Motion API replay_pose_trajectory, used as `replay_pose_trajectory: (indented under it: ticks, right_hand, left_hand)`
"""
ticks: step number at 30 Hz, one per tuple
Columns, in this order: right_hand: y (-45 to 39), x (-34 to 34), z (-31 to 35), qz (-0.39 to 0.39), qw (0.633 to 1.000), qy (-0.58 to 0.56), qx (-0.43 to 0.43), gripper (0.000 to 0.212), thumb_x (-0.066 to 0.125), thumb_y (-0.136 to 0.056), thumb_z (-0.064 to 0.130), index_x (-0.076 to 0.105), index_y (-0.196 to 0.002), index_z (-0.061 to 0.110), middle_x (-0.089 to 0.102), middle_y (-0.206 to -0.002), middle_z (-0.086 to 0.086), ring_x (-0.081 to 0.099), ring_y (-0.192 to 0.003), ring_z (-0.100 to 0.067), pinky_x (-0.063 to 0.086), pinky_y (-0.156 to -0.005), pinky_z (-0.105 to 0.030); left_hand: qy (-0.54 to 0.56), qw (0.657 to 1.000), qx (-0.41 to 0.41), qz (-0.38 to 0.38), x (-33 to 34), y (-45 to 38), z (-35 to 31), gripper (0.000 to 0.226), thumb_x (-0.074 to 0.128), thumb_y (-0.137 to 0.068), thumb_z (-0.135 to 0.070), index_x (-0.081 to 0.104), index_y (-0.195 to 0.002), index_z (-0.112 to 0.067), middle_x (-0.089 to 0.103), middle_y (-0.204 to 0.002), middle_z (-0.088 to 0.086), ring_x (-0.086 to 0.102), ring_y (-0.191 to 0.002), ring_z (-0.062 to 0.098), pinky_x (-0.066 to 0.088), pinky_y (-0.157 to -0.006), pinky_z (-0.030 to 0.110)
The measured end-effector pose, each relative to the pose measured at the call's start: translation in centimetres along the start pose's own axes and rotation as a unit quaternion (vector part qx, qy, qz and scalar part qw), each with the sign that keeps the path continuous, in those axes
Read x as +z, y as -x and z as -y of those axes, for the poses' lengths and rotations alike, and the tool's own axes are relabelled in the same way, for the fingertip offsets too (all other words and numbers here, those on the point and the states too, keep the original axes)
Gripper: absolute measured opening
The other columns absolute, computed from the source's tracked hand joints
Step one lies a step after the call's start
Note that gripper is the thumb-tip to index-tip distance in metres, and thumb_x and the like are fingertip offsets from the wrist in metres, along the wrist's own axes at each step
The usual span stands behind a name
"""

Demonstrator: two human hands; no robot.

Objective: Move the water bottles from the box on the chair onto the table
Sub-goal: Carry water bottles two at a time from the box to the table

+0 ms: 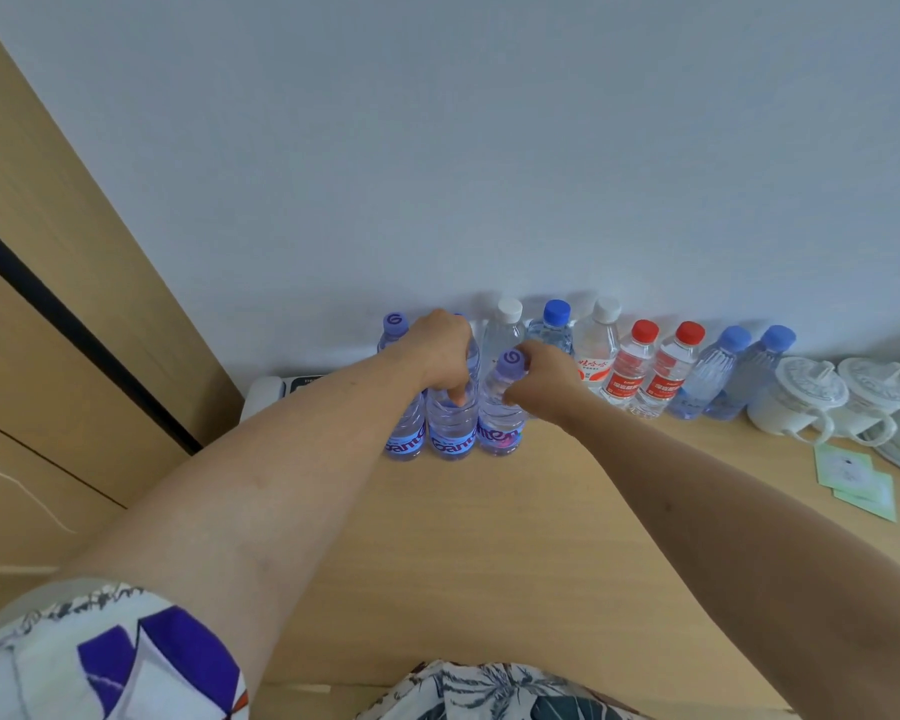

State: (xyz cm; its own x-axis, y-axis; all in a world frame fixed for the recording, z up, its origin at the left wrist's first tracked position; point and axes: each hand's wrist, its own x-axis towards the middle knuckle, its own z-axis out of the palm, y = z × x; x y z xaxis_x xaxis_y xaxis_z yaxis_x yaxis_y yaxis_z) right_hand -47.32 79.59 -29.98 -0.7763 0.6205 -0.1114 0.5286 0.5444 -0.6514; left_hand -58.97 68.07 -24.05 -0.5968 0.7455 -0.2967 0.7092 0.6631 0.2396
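Currently, each hand grips one upright purple-capped bottle standing on the desk (pixel 489 537): left hand (pixel 445 356) on the middle bottle (pixel 453 423), right hand (pixel 541 379) on its right-side neighbour (pixel 500 413), both at the bottles' upper part.

Soft, even daylight fills my view; faint shadows fall on the far wall (pixel 489 148), and wide-angle distortion bends the slightly blurred edges.
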Motion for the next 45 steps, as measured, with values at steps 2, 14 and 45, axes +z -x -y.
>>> replay_pose_trajectory:
  ticks: [2, 14, 45]
  right_hand:
    - [0.1, -0.2, 0.2, 0.003, 1.000, 0.003, 0.011, 0.045, 0.087, -0.072, 0.033, 0.060, -0.102, 0.012, 0.066, -0.095, -0.003, 0.061, -0.086, -0.021, 0.052, -0.068, -0.031]
    - [0.4, 0.4, 0.3, -0.032, 0.999, 0.036, 0.009, 0.055, 0.088, -0.069, 0.043, 0.051, -0.098, 0.016, 0.057, -0.087, 0.002, 0.053, -0.080, -0.018, 0.037, -0.061, -0.029]
    - [7.1, -1.1, 1.5, -0.079, 0.995, 0.051, 0.034, 0.070, 0.078, -0.073, 0.030, 0.050, -0.136, 0.019, 0.059, -0.121, -0.013, 0.058, -0.109, -0.034, 0.050, -0.084, -0.042]
  left_hand:
    - [-0.004, 1.000, 0.005, -0.004, 0.0, 0.0, 0.0, 0.048, 0.096, -0.060, -0.025, 0.074, -0.099, -0.009, 0.072, -0.095, 0.010, 0.062, -0.076, 0.022, 0.037, -0.046, 0.023]
    - [0.000, 1.000, 0.004, -0.011, 0.3, -0.1, 0.2, 0.046, 0.096, -0.058, -0.022, 0.075, -0.096, -0.007, 0.073, -0.089, 0.010, 0.058, -0.067, 0.018, 0.038, -0.049, 0.023]
    - [0.050, 0.982, 0.118, -0.141, 0.0, 2.1, 0.8, 0.060, 0.079, -0.080, -0.038, 0.060, -0.134, -0.018, 0.058, -0.128, 0.011, 0.055, -0.120, 0.030, 0.047, -0.096, 0.036]
